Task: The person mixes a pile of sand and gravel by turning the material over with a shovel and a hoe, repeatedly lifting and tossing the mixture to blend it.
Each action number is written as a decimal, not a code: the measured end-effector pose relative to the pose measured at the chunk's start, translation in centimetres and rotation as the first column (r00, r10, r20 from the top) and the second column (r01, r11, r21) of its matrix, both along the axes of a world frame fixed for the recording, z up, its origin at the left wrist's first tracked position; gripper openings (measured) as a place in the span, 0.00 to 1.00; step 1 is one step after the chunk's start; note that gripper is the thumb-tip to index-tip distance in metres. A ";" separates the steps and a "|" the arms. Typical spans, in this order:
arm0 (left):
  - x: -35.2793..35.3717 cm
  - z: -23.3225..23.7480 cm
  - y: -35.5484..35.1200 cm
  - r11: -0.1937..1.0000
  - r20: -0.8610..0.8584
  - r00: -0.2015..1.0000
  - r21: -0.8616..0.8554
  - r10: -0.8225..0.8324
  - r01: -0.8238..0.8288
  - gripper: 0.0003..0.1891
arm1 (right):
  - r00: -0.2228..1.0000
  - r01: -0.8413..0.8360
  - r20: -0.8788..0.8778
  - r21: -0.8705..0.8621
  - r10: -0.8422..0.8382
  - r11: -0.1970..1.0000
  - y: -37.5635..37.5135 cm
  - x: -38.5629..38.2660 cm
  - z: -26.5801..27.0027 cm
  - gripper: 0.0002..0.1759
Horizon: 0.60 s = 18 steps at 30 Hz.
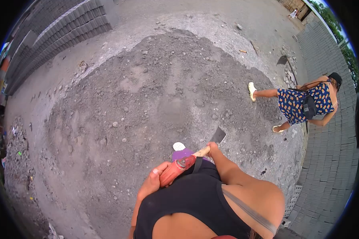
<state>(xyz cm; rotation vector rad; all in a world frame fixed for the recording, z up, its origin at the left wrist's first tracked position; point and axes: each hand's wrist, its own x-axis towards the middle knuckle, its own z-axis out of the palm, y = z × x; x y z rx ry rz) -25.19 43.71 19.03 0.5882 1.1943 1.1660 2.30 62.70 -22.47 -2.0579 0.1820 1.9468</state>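
Observation:
A shovel (202, 151) lies slantwise across the front of my body. My left hand (150, 181) is closed round its red handle end, at the lower middle of the view. My right hand (212, 148) grips the pale wooden shaft, close below the dark metal blade (218, 135). The blade points up and to the right over the grey ground. A wide patch of loose grey gravel and sand (163, 87) spreads in front of me. One white shoe (179, 146) of mine shows just beyond the handle.
At the right another person (306, 102) in a patterned blue dress stands at the gravel's edge, beside another shovel (282, 60). Stacked grey blocks (327, 59) line the right side, and more stacks (71, 28) stand at the upper left. Rubble (18, 147) lies at the left.

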 end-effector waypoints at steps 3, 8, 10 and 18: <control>0.4 0.2 -1.3 0.999 0.024 0.999 -0.028 0.039 -0.038 0.40 | 0.997 -0.051 -0.042 0.127 0.057 0.991 2.0 -3.3 -1.0 0.17; -0.3 0.6 -5.6 0.983 -0.019 0.984 -0.052 0.178 -0.178 0.41 | 0.934 -0.328 -0.055 0.260 0.353 0.908 1.2 -11.9 9.6 0.20; -1.2 0.6 -8.5 0.967 -0.080 0.966 -0.054 0.245 -0.250 0.41 | 0.778 -0.559 -0.082 0.361 0.622 0.746 -0.4 -14.3 11.7 0.23; -6.6 -3.2 -21.8 0.985 -0.690 0.722 -0.079 0.056 -0.152 0.41 | 0.678 -0.338 -0.003 0.887 0.735 0.315 -21.1 -23.6 29.0 0.19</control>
